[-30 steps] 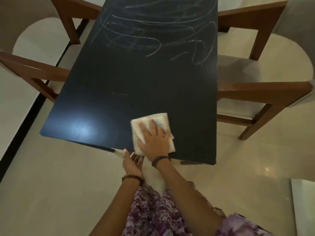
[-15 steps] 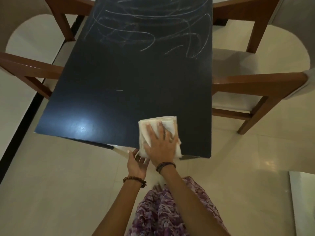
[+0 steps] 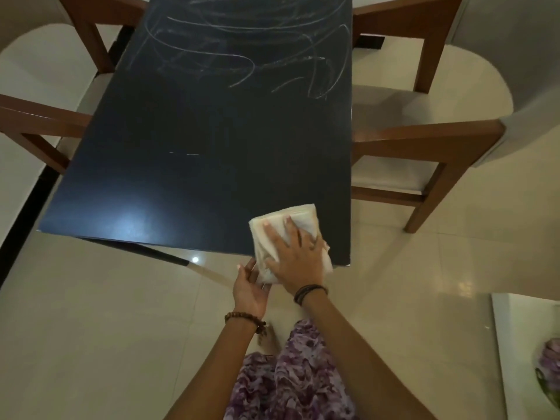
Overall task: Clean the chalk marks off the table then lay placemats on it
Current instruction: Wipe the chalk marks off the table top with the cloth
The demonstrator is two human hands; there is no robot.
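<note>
A dark table (image 3: 197, 140) fills the middle of the view. White chalk scribbles (image 3: 242, 53) cover its far half, and a short faint chalk line (image 3: 185, 153) lies mid-table. A folded white cloth (image 3: 291, 219) lies at the table's near right corner. My right hand (image 3: 295, 256) presses flat on the cloth with fingers spread. My left hand (image 3: 250, 287) is cupped palm-up just below the table's near edge, under the cloth's overhanging corner.
Wooden chairs with pale cushions stand at the left (image 3: 39, 119) and right (image 3: 424, 140) sides of the table. A tiled floor (image 3: 106, 328) surrounds me. A white surface edge (image 3: 521, 344) shows at the lower right.
My right hand has slid the cloth rightward along the near edge toward the right corner. My left hand followed beneath the edge.
</note>
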